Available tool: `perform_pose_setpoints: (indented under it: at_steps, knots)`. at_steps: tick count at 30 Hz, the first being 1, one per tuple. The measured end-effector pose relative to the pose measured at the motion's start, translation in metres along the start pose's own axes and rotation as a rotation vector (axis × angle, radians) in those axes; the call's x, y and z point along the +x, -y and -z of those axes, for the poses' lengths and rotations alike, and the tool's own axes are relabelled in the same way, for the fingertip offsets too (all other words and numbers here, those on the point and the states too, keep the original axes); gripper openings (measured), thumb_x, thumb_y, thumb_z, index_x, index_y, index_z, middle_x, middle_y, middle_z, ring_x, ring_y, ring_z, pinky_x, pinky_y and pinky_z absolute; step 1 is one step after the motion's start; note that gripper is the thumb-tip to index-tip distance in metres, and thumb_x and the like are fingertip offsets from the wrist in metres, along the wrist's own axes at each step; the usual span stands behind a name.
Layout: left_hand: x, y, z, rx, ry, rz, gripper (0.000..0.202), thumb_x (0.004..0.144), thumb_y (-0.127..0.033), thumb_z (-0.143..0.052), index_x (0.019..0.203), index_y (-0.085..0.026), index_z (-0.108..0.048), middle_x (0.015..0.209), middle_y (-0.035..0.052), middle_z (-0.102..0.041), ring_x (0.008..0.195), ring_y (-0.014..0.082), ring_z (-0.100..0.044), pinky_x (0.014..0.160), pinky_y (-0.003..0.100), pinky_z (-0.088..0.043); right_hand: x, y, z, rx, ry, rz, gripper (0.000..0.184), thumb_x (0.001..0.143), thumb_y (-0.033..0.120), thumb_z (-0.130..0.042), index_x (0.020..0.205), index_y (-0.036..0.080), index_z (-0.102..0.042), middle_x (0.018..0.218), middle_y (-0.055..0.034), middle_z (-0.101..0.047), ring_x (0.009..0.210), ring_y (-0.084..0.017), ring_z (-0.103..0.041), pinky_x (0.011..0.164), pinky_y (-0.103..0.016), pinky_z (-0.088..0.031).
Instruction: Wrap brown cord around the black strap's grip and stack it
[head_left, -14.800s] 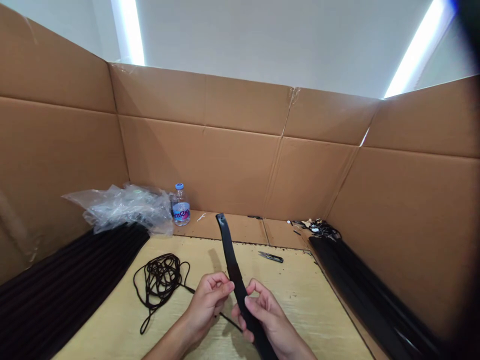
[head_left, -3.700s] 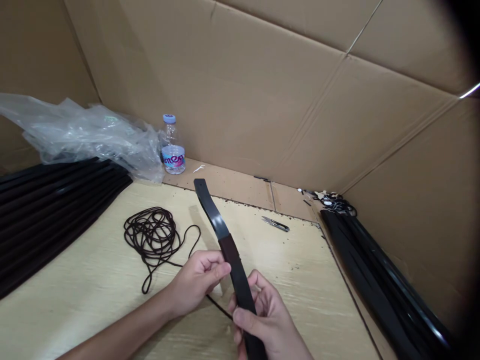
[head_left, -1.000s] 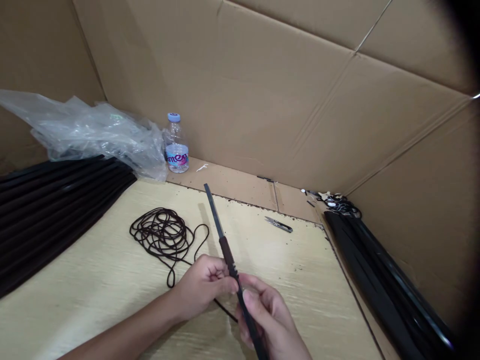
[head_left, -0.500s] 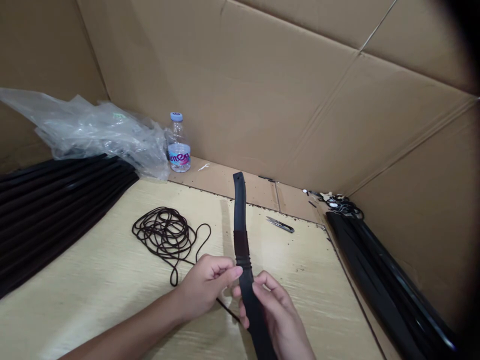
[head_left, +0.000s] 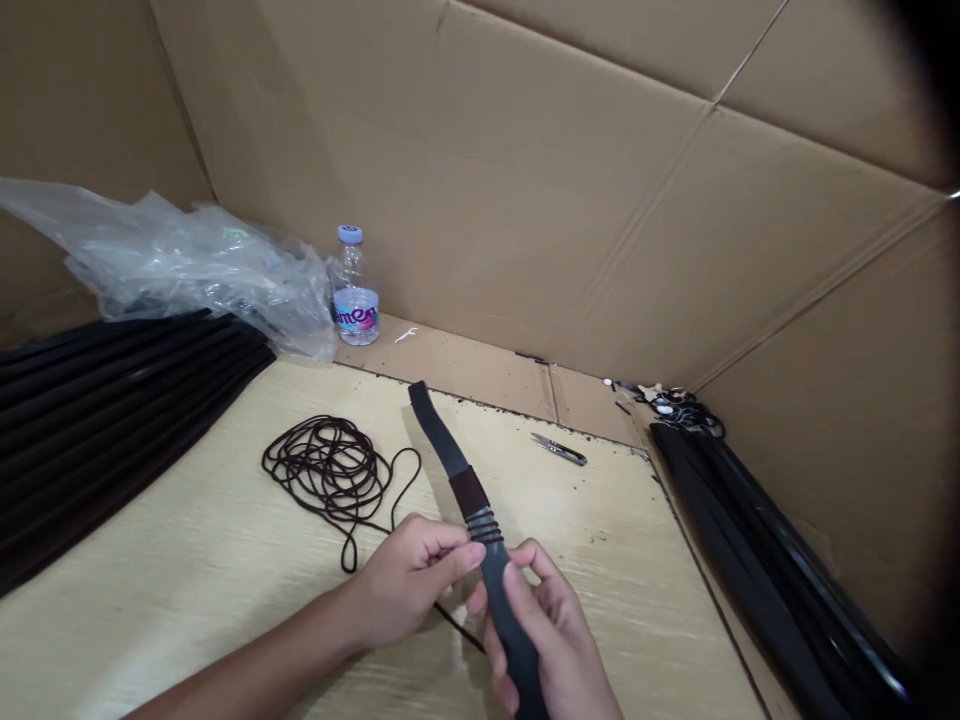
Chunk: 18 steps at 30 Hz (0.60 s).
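Along the left lie dark strips (head_left: 127,390), too overlapped to count, one heap of clear plastic (head_left: 202,265) over their far end; then one cord tangle (head_left: 326,468) and, farther, one bottle (head_left: 356,300). Near centre, the left hand (head_left: 420,575) pinches at the edge of one curved, cord-wrapped piece (head_left: 496,576), gripped by the right hand (head_left: 551,630). Farther right lies one pair of snips (head_left: 559,449), then black lengths (head_left: 765,570).

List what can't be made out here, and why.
All in the head view:
Near end of the curved black strip: cut off by the bottom edge.
Whether the left grip pinches the cord: covered by that grip itself.
Outer ends of the dark strips at left: cut off by the left edge.
Scrap pile at right: pieces too small to identify.
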<state>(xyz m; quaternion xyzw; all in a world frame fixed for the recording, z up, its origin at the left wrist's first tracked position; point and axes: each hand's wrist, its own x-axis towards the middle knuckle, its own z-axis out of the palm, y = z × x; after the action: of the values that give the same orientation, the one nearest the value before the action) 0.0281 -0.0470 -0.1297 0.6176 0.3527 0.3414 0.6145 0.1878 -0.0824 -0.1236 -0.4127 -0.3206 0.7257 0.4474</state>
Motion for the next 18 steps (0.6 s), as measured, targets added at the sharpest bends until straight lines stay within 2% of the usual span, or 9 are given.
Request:
perform_pose_setpoints:
  at_steps: [3, 6, 9, 11, 14, 18]
  knots:
    - [0.001, 0.006, -0.001, -0.040, -0.030, 0.009, 0.046, 0.087, -0.051, -0.050, 0.063, -0.012, -0.058, 0.057, -0.0004, -0.051, 0.053, 0.0097, -0.041, 0.053, 0.022, -0.031, 0.000, -0.001, 0.000, 0.030, -0.050, 0.007, 0.041, 0.075, 0.055, -0.067, 0.080, 0.016, -0.056, 0.071, -0.0054, -0.068, 0.036, -0.004, -0.044, 0.030, -0.013, -0.031]
    - [0.001, 0.011, 0.000, -0.112, -0.036, 0.040, 0.046, 0.079, -0.056, -0.058, 0.063, -0.013, -0.054, 0.056, -0.0005, -0.050, 0.052, 0.0099, -0.039, 0.050, 0.022, -0.029, 0.000, -0.007, 0.001, 0.004, -0.048, -0.050, 0.044, 0.069, 0.053, -0.074, 0.080, 0.013, -0.059, 0.061, -0.0023, -0.063, 0.040, -0.005, -0.045, 0.035, -0.014, -0.032]
    - [0.000, 0.011, 0.001, -0.064, -0.048, 0.049, 0.046, 0.080, -0.055, -0.058, 0.062, -0.013, -0.054, 0.055, -0.0026, -0.044, 0.052, 0.0094, -0.036, 0.049, 0.022, -0.027, 0.000, -0.011, 0.002, -0.049, -0.003, -0.091, 0.043, 0.069, 0.052, -0.074, 0.069, 0.013, -0.055, 0.050, 0.0043, -0.051, 0.038, -0.003, -0.039, 0.037, -0.014, -0.030]
    - [0.000, 0.008, 0.001, -0.036, -0.052, 0.036, 0.045, 0.082, -0.053, -0.056, 0.061, -0.013, -0.053, 0.054, -0.0032, -0.041, 0.052, 0.0091, -0.036, 0.049, 0.022, -0.027, 0.000, -0.010, 0.002, -0.104, -0.006, -0.031, 0.042, 0.067, 0.047, -0.078, 0.066, 0.015, -0.051, 0.049, 0.0064, -0.049, 0.039, -0.003, -0.039, 0.040, -0.014, -0.033]
    - [-0.001, 0.005, 0.000, -0.082, -0.024, 0.050, 0.043, 0.085, -0.050, -0.053, 0.063, -0.014, -0.053, 0.054, -0.0027, -0.045, 0.050, 0.0094, -0.041, 0.048, 0.021, -0.029, -0.001, -0.008, 0.000, -0.155, -0.018, 0.060, 0.044, 0.067, 0.042, -0.080, 0.069, 0.020, -0.042, 0.053, 0.0055, -0.055, 0.044, -0.008, -0.052, 0.044, -0.019, -0.043]
    - [-0.001, 0.001, -0.001, -0.107, 0.011, 0.032, 0.044, 0.089, -0.048, -0.048, 0.065, -0.013, -0.057, 0.057, 0.0012, -0.056, 0.053, 0.0110, -0.051, 0.052, 0.021, -0.037, -0.004, -0.007, -0.002, -0.153, 0.005, 0.087, 0.036, 0.080, 0.046, -0.067, 0.074, 0.021, -0.041, 0.069, -0.0020, -0.067, 0.043, -0.009, -0.054, 0.040, -0.019, -0.040]
